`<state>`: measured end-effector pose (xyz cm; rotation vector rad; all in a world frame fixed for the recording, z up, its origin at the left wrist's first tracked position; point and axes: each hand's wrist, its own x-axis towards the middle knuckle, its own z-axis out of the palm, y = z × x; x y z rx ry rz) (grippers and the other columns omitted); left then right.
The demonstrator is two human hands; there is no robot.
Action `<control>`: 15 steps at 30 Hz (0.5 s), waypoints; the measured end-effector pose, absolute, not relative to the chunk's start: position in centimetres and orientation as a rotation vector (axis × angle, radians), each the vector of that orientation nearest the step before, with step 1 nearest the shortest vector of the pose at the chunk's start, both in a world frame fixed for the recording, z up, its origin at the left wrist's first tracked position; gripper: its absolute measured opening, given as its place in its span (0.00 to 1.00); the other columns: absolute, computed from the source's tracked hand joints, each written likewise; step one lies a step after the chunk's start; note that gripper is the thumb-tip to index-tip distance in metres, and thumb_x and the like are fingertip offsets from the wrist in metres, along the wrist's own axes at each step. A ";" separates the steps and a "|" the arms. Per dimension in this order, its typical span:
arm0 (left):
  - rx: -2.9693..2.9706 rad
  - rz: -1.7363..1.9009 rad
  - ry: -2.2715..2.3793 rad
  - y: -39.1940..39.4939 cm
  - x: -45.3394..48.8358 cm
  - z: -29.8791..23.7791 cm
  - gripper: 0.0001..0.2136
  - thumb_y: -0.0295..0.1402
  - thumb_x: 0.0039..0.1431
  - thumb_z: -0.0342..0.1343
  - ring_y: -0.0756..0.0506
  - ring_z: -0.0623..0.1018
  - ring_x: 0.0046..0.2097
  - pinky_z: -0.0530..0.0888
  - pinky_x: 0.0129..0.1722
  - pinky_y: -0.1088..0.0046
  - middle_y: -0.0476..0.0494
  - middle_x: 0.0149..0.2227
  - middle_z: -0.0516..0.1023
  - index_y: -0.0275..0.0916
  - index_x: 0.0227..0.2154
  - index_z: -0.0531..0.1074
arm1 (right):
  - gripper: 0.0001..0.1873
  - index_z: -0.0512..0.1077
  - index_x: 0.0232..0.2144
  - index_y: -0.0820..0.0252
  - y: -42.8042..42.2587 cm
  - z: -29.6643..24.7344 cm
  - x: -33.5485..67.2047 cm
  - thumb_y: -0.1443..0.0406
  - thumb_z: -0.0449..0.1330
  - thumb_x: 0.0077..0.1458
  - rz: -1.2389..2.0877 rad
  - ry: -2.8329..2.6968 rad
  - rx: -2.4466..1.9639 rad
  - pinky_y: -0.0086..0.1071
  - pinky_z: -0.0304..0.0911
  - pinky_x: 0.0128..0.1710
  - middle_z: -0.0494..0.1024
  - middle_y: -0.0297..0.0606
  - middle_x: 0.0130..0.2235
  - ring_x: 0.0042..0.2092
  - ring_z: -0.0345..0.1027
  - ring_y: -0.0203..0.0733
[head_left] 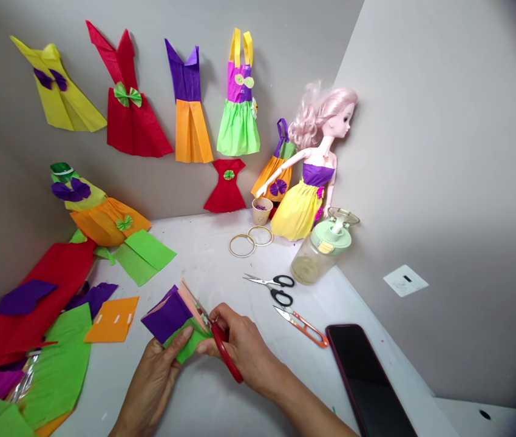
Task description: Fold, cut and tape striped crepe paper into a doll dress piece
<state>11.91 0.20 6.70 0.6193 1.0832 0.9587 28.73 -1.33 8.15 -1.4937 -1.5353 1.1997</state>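
Observation:
My left hand (160, 367) grips a small folded paper piece by its green part (188, 345), thumb on top. The piece also has a purple panel (167, 315) and a pale peach strip (189, 303) along its right edge. In my right hand (240, 340) is a pair of red-handled scissors (228, 358), whose blades point up and left beside the peach strip. Whether the blades touch the paper is hard to tell. My right fingers wrap the handles, close to the green part.
Black-handled scissors (276, 285), orange thread snips (301, 326) and a phone (367, 376) lie to the right. Behind them stand a clear bottle (315, 258) and a doll (312, 182). Two bangles (242, 245) and a paper cup (262, 212) sit farther back. Coloured paper (62, 358) covers the left side.

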 end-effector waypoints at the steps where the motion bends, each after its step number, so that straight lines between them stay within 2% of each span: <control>1: 0.603 0.972 1.072 0.3 11.9 6.7 0.26 0.35 0.49 0.69 0.38 0.74 0.58 0.77 0.49 0.73 0.38 0.50 0.80 0.35 0.51 0.74 | 0.14 0.63 0.34 0.54 -1.3 8.0 28.8 0.56 0.64 0.53 1.183 -1.508 -1.511 0.26 0.48 0.26 0.61 0.22 0.22 0.25 0.51 0.33; 3: 0.547 1.011 1.083 0.6 11.7 6.7 0.24 0.31 0.49 0.69 0.40 0.75 0.57 0.77 0.49 0.75 0.38 0.50 0.80 0.35 0.50 0.75 | 0.11 0.65 0.42 0.53 -1.2 7.7 29.2 0.60 0.59 0.58 1.108 -1.469 -1.547 0.26 0.55 0.29 0.68 0.25 0.27 0.29 0.60 0.34; 5: 0.474 1.062 1.117 0.9 11.6 6.6 0.23 0.26 0.49 0.68 0.41 0.77 0.54 0.78 0.46 0.76 0.39 0.50 0.80 0.36 0.51 0.74 | 0.19 0.62 0.54 0.53 -1.0 7.3 29.8 0.65 0.55 0.60 0.948 -1.517 -1.609 0.30 0.62 0.39 0.75 0.33 0.39 0.39 0.68 0.39; 7: 0.420 1.095 1.112 1.1 11.5 6.3 0.23 0.23 0.51 0.66 0.41 0.79 0.52 0.79 0.46 0.74 0.39 0.49 0.81 0.36 0.52 0.74 | 0.28 0.56 0.62 0.57 -0.8 6.6 30.3 0.68 0.54 0.60 0.731 -1.652 -1.735 0.37 0.63 0.48 0.72 0.45 0.51 0.51 0.66 0.46; 8: 0.407 1.105 1.090 1.2 11.4 6.2 0.23 0.22 0.51 0.65 0.41 0.79 0.52 0.79 0.47 0.73 0.38 0.49 0.81 0.36 0.52 0.73 | 0.31 0.54 0.64 0.59 -0.6 6.3 30.5 0.71 0.54 0.60 0.619 -1.733 -1.822 0.40 0.62 0.51 0.70 0.49 0.54 0.54 0.64 0.49; 10: 0.398 1.114 1.039 1.3 11.4 6.0 0.23 0.22 0.53 0.64 0.41 0.79 0.52 0.78 0.49 0.70 0.37 0.49 0.81 0.36 0.54 0.72 | 0.32 0.56 0.64 0.63 -0.3 5.5 30.8 0.76 0.52 0.58 0.414 -1.875 -1.978 0.42 0.63 0.52 0.71 0.52 0.53 0.54 0.64 0.52; 12: 0.398 1.118 1.015 1.2 11.5 6.0 0.25 0.23 0.54 0.63 0.41 0.78 0.53 0.77 0.51 0.70 0.37 0.50 0.80 0.37 0.56 0.70 | 0.32 0.60 0.62 0.63 0.0 5.0 31.0 0.79 0.50 0.56 0.234 -1.977 -2.053 0.42 0.65 0.50 0.73 0.50 0.49 0.51 0.66 0.51; 15: 0.413 1.106 0.993 1.0 11.5 6.0 0.28 0.25 0.54 0.64 0.40 0.75 0.57 0.75 0.54 0.69 0.38 0.52 0.79 0.39 0.59 0.67 | 0.26 0.69 0.55 0.62 0.2 5.0 31.3 0.80 0.51 0.57 0.106 -2.055 -2.095 0.40 0.67 0.47 0.75 0.48 0.44 0.46 0.68 0.50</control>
